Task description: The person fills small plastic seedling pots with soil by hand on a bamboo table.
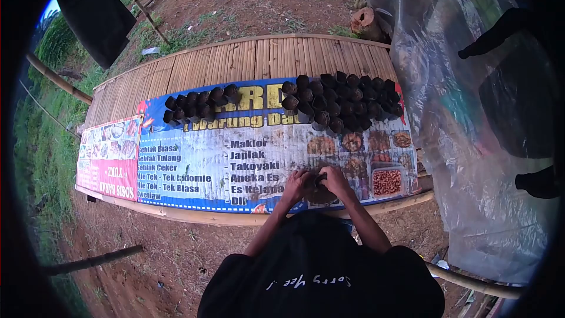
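At the near edge of the bamboo table, my left hand (299, 185) and my right hand (335, 182) are close together. Their fingers are closed around the rim of a small black planting bag (321, 180), one hand on each side. Dark soil (321, 196) lies just below the bag, in front of my body. To the right of my right hand sits a clear plastic tub (386, 182) of reddish-brown seeds or nuts. The bag's lower part and some fingertips are too small to make out.
Several filled black bags (341, 103) stand in a large group at the back right, with a smaller group (200, 104) at the back left. A printed banner (194, 159) covers the bamboo table (223, 65). Clear plastic sheeting (435, 123) hangs on the right.
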The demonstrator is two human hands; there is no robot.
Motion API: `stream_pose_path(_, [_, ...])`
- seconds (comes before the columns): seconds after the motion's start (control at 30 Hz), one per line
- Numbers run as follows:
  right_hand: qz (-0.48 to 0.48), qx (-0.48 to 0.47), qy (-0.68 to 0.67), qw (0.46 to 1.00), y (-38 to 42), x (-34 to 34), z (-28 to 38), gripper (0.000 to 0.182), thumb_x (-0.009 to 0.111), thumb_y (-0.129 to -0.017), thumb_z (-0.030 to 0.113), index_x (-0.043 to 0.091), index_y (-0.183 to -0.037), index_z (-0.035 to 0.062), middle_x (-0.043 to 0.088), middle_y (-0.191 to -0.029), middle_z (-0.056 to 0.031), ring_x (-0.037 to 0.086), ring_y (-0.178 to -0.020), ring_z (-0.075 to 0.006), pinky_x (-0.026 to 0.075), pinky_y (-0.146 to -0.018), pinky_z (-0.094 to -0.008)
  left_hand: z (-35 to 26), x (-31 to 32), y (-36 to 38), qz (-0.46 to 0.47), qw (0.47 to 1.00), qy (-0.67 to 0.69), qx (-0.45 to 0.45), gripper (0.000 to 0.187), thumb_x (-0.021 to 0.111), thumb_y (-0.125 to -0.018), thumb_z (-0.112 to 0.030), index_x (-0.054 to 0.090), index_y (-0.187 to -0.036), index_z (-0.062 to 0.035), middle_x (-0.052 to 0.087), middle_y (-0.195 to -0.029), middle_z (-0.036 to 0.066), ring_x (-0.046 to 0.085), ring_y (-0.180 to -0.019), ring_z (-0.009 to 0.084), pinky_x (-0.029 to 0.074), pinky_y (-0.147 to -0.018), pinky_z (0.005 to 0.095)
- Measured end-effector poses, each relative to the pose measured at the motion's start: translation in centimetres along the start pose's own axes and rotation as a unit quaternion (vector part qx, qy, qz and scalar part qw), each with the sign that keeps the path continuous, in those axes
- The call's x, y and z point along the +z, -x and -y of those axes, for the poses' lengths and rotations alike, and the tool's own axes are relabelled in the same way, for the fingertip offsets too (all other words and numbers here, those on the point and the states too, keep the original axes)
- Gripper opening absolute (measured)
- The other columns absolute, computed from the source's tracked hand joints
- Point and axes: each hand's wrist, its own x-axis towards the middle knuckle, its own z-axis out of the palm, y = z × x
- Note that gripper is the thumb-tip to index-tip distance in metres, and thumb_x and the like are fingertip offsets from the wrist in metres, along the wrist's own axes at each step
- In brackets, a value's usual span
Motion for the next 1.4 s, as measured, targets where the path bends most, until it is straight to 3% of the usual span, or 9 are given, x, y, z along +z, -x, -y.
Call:
stream_pose_path(0.3, [-0.005,-0.009,-0.005,1.0,-0.3,0.6,-1.0,0.024,0.075,-0.067,0.008,0.066,-0.089,0.0018,0.067,-0.089,-0.0179,0.063,-0.086,-0.0363,0.05,-0.079,-0.0401,-0.3,-0.4,-0.2,-0.02,1.0,-0.001,0.017,0.041,0.071,-0.067,-0.016,0.063,-0.106,-0.0138,0.059,-0.103,0.006,0.054,-0.093,0.0308,0.045,-0.082,0.0415])
stream_pose_path(0.4, [-0.042,-0.047,-0.006,0.998,0.1,0.4,-1.1,0.022,0.074,-0.068,0.008,0.066,-0.088,0.0018,0.067,-0.087,-0.0166,0.064,-0.084,-0.0354,0.05,-0.077,-0.04,-0.1,-0.5,-0.2,0.024,1.0,-0.012,-0.007,0.053,0.076,-0.063,-0.024,0.061,-0.112,-0.0107,0.057,-0.109,0.01,0.052,-0.101,0.0323,0.042,-0.091,0.042])
stream_pose_path(0.47, [-0.072,0.074,-0.207,0.973,0.4,0.0,-0.9,0.019,0.074,-0.07,0.009,0.066,-0.086,0.0045,0.066,-0.084,-0.0122,0.06,-0.084,-0.0336,0.047,-0.081,-0.0407,-0.2,-0.7,-0.2,0.019,1.0,-0.003,-0.001,0.053,0.076,-0.064,-0.024,0.061,-0.113,-0.0108,0.057,-0.11,0.011,0.052,-0.101,0.0324,0.041,-0.091,0.0419])
stream_pose_path(0.5, [-0.071,0.074,-0.206,0.973,0.8,-0.5,-0.3,0.019,0.074,-0.07,0.009,0.066,-0.086,0.0045,0.066,-0.084,-0.0122,0.06,-0.084,-0.0336,0.047,-0.081,-0.0407,-0.3,-0.7,-0.1,0.019,1.0,-0.003,-0.001,0.053,0.076,-0.064,-0.024,0.061,-0.113,-0.0108,0.057,-0.11,0.011,0.052,-0.101,0.0324,0.041,-0.091,0.0419])
stream_pose_path(0.57, [-0.148,-0.044,0.047,0.987,2.1,-1.6,1.0,0.016,0.073,-0.071,0.01,0.068,-0.086,0.009,0.062,-0.08,-0.007,0.054,-0.085,-0.0293,0.041,-0.085,-0.0408,-0.4,-0.7,-0.1,-0.019,1.0,-0.012,0.018,0.045,0.074,-0.065,-0.018,0.062,-0.108,-0.0133,0.059,-0.106,0.007,0.054,-0.096,0.0306,0.044,-0.086,0.0413])
stream_pose_path(0.7, [-0.148,-0.108,0.164,0.969,3.3,-0.6,0.8,0.013,0.073,-0.07,0.012,0.071,-0.083,0.0158,0.058,-0.083,-0.0002,0.049,-0.09,-0.0238,0.037,-0.087,-0.0408,-0.2,-0.3,-0.1,-0.016,1.0,0.016,0.01,0.049,0.077,-0.063,-0.021,0.062,-0.109,-0.0128,0.058,-0.107,0.007,0.053,-0.097,0.03,0.043,-0.087,0.0413])
stream_pose_path(1.23, [-0.129,-0.144,0.195,0.961,3.0,0.8,-0.1,0.006,0.072,-0.071,0.016,0.068,-0.077,0.0161,0.057,-0.086,0.0016,0.049,-0.094,-0.0237,0.037,-0.087,-0.0421,-0.6,-0.8,0.0,-0.01,1.0,0.01,0.008,0.048,0.078,-0.063,-0.024,0.062,-0.107,-0.0126,0.058,-0.106,0.006,0.053,-0.097,0.0306,0.043,-0.086,0.041])
stream_pose_path(1.33, [-0.149,-0.116,0.149,0.971,3.0,0.0,1.1,0.014,0.075,-0.069,0.017,0.065,-0.079,0.014,0.057,-0.087,0.0001,0.049,-0.095,-0.0252,0.037,-0.087,-0.0424,-0.6,-0.9,-0.1,-0.013,1.0,0.003,0.012,0.046,0.076,-0.064,-0.022,0.062,-0.107,-0.0131,0.058,-0.106,0.006,0.053,-0.096,0.0303,0.043,-0.085,0.041])
stream_pose_path(1.4, [-0.167,-0.028,0.128,0.977,3.0,-0.5,2.2,0.029,0.08,-0.064,0.02,0.061,-0.084,0.0121,0.057,-0.085,-0.0018,0.048,-0.095,-0.0273,0.036,-0.088,-0.0438,-0.5,-0.8,-0.1,-0.012,1.0,-0.005,0.016,0.046,0.076,-0.065,-0.022,0.062,-0.107,-0.0134,0.058,-0.106,0.006,0.054,-0.096,0.0301,0.043,-0.085,0.0409])
